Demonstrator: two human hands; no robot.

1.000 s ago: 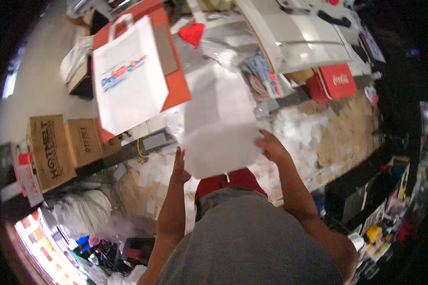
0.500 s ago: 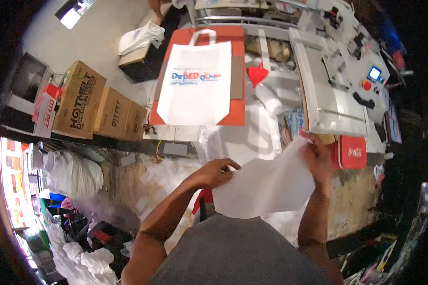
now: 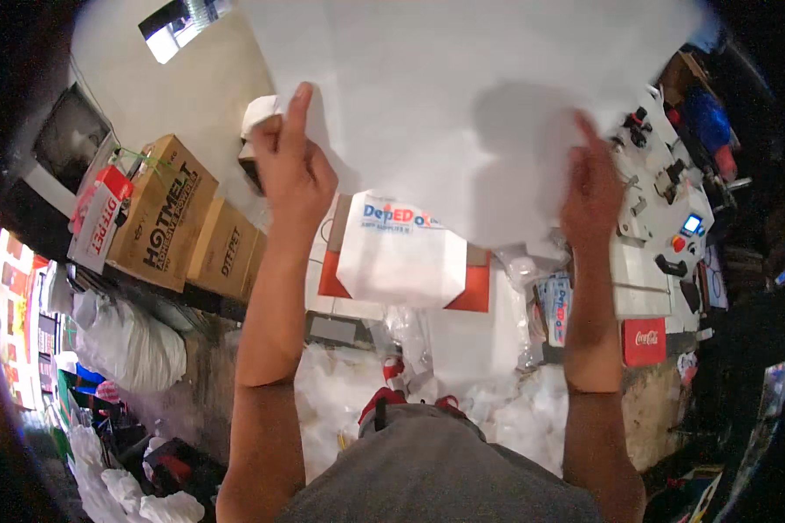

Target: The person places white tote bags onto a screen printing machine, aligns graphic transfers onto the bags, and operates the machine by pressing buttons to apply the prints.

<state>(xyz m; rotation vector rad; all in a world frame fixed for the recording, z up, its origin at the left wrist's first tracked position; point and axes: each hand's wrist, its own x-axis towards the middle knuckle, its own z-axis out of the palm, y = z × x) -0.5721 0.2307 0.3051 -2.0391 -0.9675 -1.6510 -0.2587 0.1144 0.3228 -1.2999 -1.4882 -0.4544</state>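
I hold a large white sheet (image 3: pixel 410 78) raised in front of me, covering much of the upper view. My left hand (image 3: pixel 292 166) grips it on the left, with the index finger stretched along it and the other fingers bent. My right hand (image 3: pixel 589 174), slightly blurred, is at its right side, fingers curled against it, shadow falling on the sheet. Below it, a white printed bag (image 3: pixel 401 266) lies on an orange-red board (image 3: pixel 467 292), its upper part hidden by the sheet.
Brown cardboard boxes (image 3: pixel 161 244) stand on the left of the bench. On the right are a white press machine (image 3: pixel 637 296) with a small control panel (image 3: pixel 692 225) and a red box (image 3: pixel 644 342). Plastic sacks (image 3: pixel 135 349) are at lower left; white scraps (image 3: pixel 515 410) litter the floor.
Both hands have lifted the white sheet from waist level up and forward, over the printed bag, so it now hides the bag's handles and much of the far bench.
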